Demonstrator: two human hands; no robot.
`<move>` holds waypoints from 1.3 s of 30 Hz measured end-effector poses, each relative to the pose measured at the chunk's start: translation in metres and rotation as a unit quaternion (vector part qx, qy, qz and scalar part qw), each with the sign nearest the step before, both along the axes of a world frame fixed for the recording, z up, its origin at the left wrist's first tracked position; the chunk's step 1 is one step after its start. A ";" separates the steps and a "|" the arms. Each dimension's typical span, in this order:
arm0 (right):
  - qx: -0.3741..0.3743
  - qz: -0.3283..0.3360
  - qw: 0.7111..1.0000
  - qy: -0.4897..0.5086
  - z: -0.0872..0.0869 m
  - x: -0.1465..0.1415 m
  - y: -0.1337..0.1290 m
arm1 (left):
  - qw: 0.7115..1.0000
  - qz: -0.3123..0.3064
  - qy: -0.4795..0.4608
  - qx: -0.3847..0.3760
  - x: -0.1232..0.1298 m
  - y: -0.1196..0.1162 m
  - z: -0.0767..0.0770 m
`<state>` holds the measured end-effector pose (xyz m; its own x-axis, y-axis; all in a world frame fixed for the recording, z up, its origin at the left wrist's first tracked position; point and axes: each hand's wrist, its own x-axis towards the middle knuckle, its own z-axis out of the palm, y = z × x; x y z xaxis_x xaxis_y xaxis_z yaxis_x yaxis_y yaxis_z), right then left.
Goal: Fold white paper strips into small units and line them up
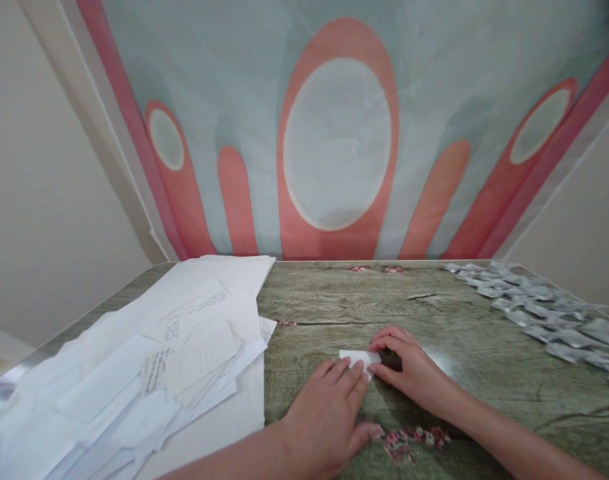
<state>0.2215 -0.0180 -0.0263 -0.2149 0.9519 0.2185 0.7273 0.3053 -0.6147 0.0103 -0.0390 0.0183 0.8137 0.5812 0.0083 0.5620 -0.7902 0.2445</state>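
Observation:
A small piece of white paper (353, 355), seemingly folded, lies on the wooden table in front of me. My left hand (329, 407) rests on it from the near side, fingers stretched out and pressing its edge down, thumb apart. From the right, my right hand (409, 370) pinches the paper's right end between thumb and fingers. The fingers cover part of the paper, so its full shape is hidden.
Overlapping white paper sheets and scraps (199, 360), some printed, cover the table's left side. At the far right lie rows of small folded paper pieces (539, 303). The wood-grain tabletop (324, 293) meets a wall hanging (339, 140) with pink shapes at the back.

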 end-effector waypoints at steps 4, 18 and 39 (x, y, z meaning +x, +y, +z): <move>-0.011 0.011 1.000 0.002 0.002 0.001 0.001 | 0.999 0.007 -0.046 0.021 0.000 0.007 -0.009; 0.000 0.022 1.000 0.011 0.001 0.000 0.001 | 0.982 0.069 -0.177 -0.001 -0.005 0.021 -0.021; -0.002 0.034 0.999 -0.003 0.002 0.000 -0.002 | 0.985 0.037 -0.169 -0.016 -0.004 0.021 -0.014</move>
